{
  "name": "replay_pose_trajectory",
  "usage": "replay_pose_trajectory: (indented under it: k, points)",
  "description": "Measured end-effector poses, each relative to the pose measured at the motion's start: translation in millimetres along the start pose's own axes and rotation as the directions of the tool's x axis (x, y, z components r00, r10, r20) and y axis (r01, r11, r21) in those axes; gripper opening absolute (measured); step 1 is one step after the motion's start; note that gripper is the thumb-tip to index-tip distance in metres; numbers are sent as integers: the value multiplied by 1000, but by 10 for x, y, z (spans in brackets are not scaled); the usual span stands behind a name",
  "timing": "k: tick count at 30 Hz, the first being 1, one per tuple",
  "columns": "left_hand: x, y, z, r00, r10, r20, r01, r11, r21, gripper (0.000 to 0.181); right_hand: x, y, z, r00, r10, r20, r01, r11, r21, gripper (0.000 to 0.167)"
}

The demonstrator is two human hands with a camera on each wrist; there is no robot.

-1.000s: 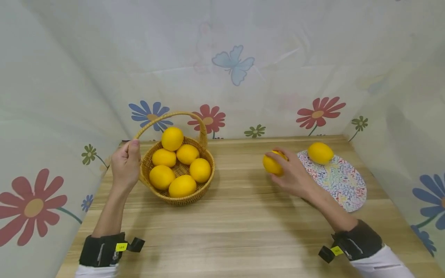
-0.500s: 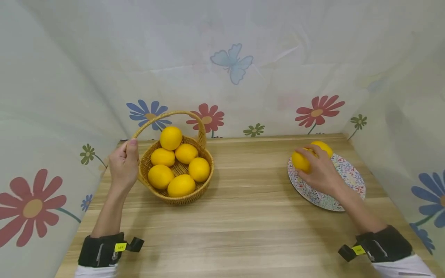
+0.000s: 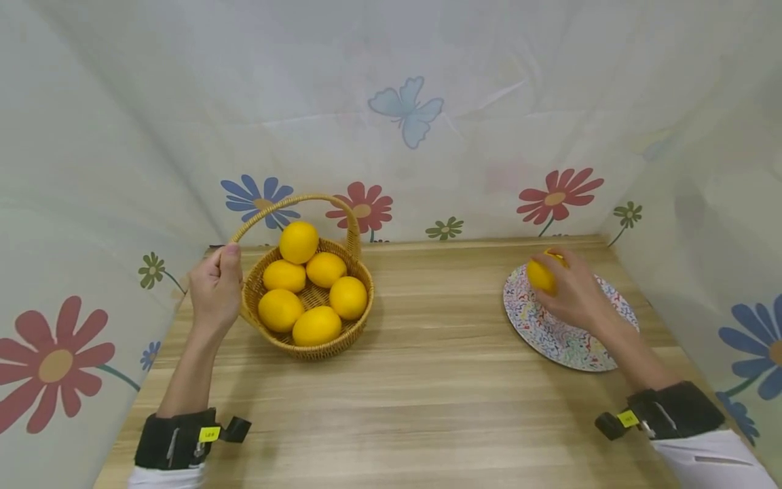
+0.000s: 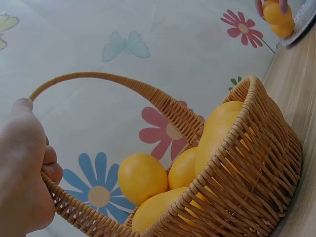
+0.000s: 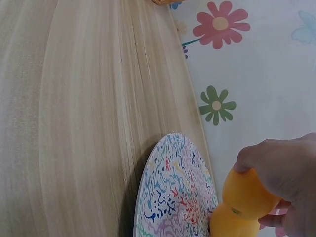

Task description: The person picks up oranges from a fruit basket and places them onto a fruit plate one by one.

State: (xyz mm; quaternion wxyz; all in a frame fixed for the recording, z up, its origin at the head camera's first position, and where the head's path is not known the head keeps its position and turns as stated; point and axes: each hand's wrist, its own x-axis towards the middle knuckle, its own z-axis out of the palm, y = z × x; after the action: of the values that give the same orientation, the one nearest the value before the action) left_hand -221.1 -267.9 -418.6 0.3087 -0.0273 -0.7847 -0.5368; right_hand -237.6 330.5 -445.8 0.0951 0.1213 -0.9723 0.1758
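Note:
My left hand [image 3: 215,288] grips the handle of a wicker basket [image 3: 360,326], which stands on the wooden table. Several yellow lemons [image 3: 318,326] lie inside it, one resting high against the back rim. Over at the right, my right hand [image 3: 571,292] holds another lemon [image 3: 540,277] above the far part of a round plate [image 3: 574,350] with a multicoloured squiggle pattern. A second lemon [image 5: 233,222] sits on that plate, just below the held lemon [image 5: 249,195] in the right wrist view; the two appear to touch. In the head view my fingers hide most of it.
The wooden table [image 3: 415,380] extends between basket and plate and toward me. A pale cloth wall [image 3: 489,136] with printed flowers and a butterfly encloses its back and sides. Each wrist wears a black strap [image 3: 177,438] with a small black block.
My right hand has carried the lemon rightward from over the bare table to above the plate, then slightly farther back beside the other lemon. My left hand keeps its grip on the basket handle.

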Motion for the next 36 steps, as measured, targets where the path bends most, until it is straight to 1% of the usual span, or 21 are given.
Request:
replay_pose_trajectory:
  k: [3, 7, 11, 17, 22, 28, 34, 36]
  points:
    - [2, -5, -2, 1000, 3, 4, -3, 1000, -4, 61, 31, 4, 11, 1000, 3, 10, -3, 1000, 1, 69]
    - [-1, -9, -3, 1000, -1, 9, 1, 1000, -2, 61, 82, 8, 34, 999, 10, 41, -9, 1000, -13, 69]
    - [-5, -6, -3, 1000, -7, 16, 7, 1000, -7, 61, 136, 22, 69, 998, -7, 62, 10, 999, -48, 67]
    - [1, -12, -2, 1000, 1, 20, -1, 1000, -16, 60, 198, 6, 128, 996, -24, 86, 33, 994, -100, 65]
    - [2, -17, -5, 1000, -4, 23, 5, 1000, -20, 60, 237, -9, 192, 995, -37, 93, 50, 989, -137, 63]
    - [0, -12, -4, 1000, -5, 26, 5, 1000, -22, 60, 275, 6, 269, 993, -53, 106, 72, 980, -187, 66]
    - [1, -7, -4, 1000, -11, 28, 12, 999, -32, 61, 285, 19, 309, 992, -55, 110, 79, 971, -225, 69]
    - [3, -4, -5, 1000, -5, 25, 6, 1000, -29, 60, 291, 9, 317, 992, -58, 112, 84, 967, -239, 69]
